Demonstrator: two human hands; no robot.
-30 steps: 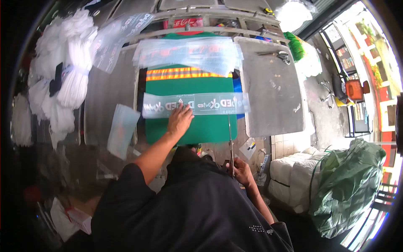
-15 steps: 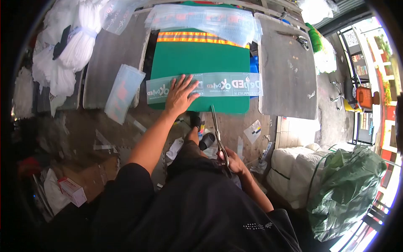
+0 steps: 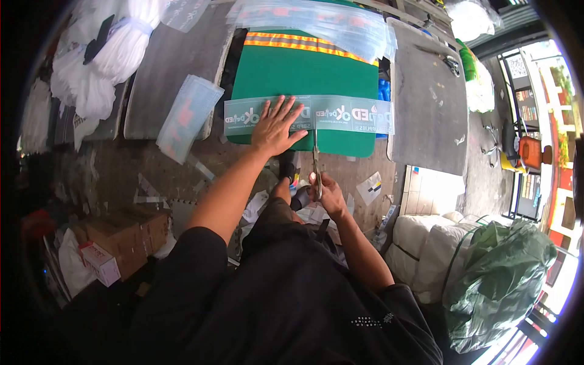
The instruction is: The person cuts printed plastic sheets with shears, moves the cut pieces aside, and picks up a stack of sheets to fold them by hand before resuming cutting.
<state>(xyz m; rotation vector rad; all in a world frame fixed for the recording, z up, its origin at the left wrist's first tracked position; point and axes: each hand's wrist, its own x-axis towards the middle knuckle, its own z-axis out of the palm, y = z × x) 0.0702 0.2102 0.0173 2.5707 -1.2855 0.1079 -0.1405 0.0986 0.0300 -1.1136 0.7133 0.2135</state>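
A translucent plastic strip [image 3: 340,114] with white printed lettering lies across the green board [image 3: 304,72]. My left hand [image 3: 280,126] rests flat on the strip with its fingers spread. In my right hand [image 3: 328,193] is a pair of metal scissors [image 3: 316,155], held by the handles. The scissor blades point away from me, and their tips reach the strip's near edge, just right of my left hand. At the board's far end, an orange and silver reflective band [image 3: 298,42] crosses it, partly beneath a pile of printed plastic strips [image 3: 328,21].
Grey boards [image 3: 426,91] flank the green one. More printed strips [image 3: 190,115] lie on the left board. White plastic bundles [image 3: 115,67] are at far left, a green-wrapped sack [image 3: 499,280] at lower right. Cardboard boxes [image 3: 125,237] and scraps lie on the floor.
My right hand has lifted the scissors forward, from below the green board to the strip's near edge. My left hand stays flat on the strip. The whole view has shifted slightly.
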